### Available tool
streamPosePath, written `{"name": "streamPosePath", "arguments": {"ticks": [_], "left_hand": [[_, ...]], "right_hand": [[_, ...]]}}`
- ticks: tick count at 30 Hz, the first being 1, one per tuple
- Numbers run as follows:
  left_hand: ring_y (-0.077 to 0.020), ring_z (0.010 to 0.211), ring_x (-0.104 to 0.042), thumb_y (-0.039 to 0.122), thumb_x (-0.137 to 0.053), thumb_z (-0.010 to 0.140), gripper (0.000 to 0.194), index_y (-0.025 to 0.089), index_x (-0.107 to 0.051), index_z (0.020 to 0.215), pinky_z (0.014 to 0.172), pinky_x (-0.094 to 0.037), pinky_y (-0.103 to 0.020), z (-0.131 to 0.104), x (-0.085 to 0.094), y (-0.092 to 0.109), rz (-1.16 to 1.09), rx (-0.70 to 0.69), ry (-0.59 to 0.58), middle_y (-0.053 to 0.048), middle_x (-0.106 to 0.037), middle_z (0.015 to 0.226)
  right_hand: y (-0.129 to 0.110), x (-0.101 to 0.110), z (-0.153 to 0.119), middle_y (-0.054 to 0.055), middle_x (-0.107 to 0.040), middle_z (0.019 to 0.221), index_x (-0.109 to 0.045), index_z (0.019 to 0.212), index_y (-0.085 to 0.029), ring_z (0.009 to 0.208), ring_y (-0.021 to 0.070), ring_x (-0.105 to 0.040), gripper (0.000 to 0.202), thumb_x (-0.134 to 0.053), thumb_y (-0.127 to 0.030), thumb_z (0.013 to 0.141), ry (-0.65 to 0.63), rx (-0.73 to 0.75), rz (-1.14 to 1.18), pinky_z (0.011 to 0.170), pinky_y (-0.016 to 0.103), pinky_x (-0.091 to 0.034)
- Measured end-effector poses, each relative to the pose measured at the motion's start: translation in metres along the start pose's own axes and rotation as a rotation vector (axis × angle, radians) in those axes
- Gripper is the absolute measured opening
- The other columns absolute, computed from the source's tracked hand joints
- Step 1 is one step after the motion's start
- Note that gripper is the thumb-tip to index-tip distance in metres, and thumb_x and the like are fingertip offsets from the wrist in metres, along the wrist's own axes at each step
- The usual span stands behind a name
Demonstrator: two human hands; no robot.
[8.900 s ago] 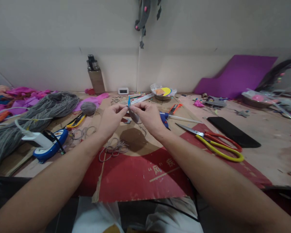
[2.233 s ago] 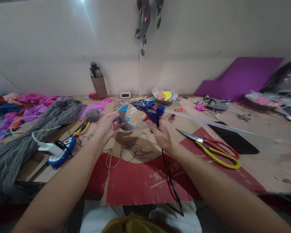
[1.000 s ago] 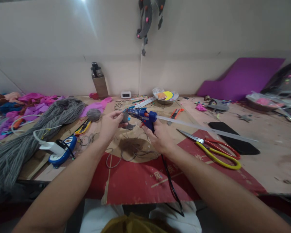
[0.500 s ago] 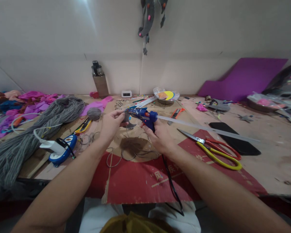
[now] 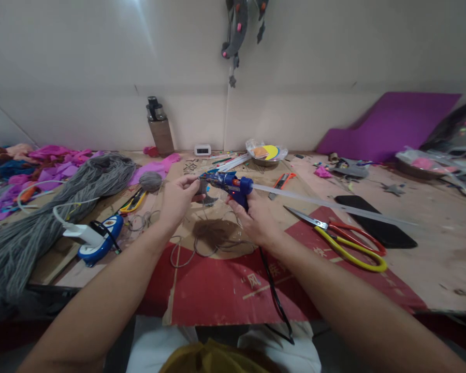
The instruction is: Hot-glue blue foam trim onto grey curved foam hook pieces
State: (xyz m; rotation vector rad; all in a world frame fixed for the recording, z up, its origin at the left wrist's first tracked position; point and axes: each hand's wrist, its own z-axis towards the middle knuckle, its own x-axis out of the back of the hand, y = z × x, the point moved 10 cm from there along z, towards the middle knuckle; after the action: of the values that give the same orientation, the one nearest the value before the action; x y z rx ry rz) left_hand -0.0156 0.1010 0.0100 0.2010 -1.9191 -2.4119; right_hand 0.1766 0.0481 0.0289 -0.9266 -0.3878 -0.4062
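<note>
The small grey piece (image 5: 203, 189) sits pinched in the fingers of the left hand (image 5: 178, 199), raised a little above the cardboard sheet (image 5: 225, 280), and the nozzle of the blue glue gun (image 5: 229, 184) comes right up against it. The right hand (image 5: 256, 220) is wrapped tight round the gun's grip, a clear glue stick (image 5: 334, 206) poking out the back toward the right, the black cord (image 5: 274, 295) dropping off the near edge of the table. From here it looks like the gluing step: a dab going onto the grey piece, though I can't tell whether glue is actually out. The next move would call for a steady nozzle, a gentle squeeze, and fingertips kept clear of the hot tip, since they are very close to it

Loose loops of grey yarn (image 5: 202, 243) lie under the hands. A yarn ball (image 5: 150, 181) sits just to the left, a big grey skein (image 5: 54, 202) beyond that. Yellow-and-red scissors (image 5: 345, 238) lie to the right, near a black phone (image 5: 375, 220). A purple sheet (image 5: 384, 124) leans on the wall
</note>
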Motion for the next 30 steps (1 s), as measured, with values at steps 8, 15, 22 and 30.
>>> {"name": "streamPosePath", "arguments": {"ticks": [8, 15, 22, 30], "left_hand": [[-0.012, 0.064, -0.064, 0.036, -0.076, 0.068, 0.028, 0.013, -0.072, 0.082, 0.061, -0.061, -0.028, -0.0031, -0.0016, 0.0041, 0.002, 0.009, 0.006, -0.003, -0.069, 0.073], [-0.0122, 0.064, -0.064, 0.035, -0.075, 0.068, 0.025, 0.014, -0.072, 0.082, 0.062, -0.061, -0.029, -0.002, -0.0014, 0.0033, 0.009, 0.002, 0.003, -0.002, -0.069, 0.074], [-0.012, 0.064, -0.065, 0.036, -0.075, 0.069, 0.026, 0.014, -0.073, 0.083, 0.062, -0.061, -0.028, -0.0012, -0.0012, 0.002, 0.014, 0.002, -0.006, -0.002, -0.07, 0.075], [-0.0121, 0.064, -0.065, 0.037, -0.076, 0.069, 0.027, 0.014, -0.073, 0.083, 0.063, -0.062, -0.028, -0.0013, -0.0021, 0.0022, 0.014, 0.004, -0.013, -0.003, -0.07, 0.075]], "right_hand": [[0.0004, -0.0003, 0.0003, 0.014, -0.07, 0.104, -0.058, 0.113, -0.018, 0.091, 0.026, -0.065, 0.03, -0.05, -0.036, 0.091, 0.006, -0.001, 0.008, 0.081, 0.041, -0.051], [-0.0005, -0.0015, 0.0003, 0.015, -0.069, 0.11, -0.056, 0.118, -0.018, 0.098, 0.0272, -0.064, 0.033, -0.05, -0.036, 0.091, -0.004, 0.011, 0.024, 0.086, 0.043, -0.051], [0.0015, -0.0026, -0.0006, 0.015, -0.069, 0.109, -0.055, 0.121, -0.016, 0.096, 0.0277, -0.064, 0.037, -0.048, -0.036, 0.091, -0.014, -0.003, 0.012, 0.085, 0.044, -0.051], [-0.0006, -0.0009, -0.001, 0.016, -0.068, 0.112, -0.056, 0.121, -0.016, 0.105, 0.029, -0.062, 0.037, -0.048, -0.036, 0.091, -0.002, 0.005, -0.003, 0.093, 0.046, -0.048]]}}
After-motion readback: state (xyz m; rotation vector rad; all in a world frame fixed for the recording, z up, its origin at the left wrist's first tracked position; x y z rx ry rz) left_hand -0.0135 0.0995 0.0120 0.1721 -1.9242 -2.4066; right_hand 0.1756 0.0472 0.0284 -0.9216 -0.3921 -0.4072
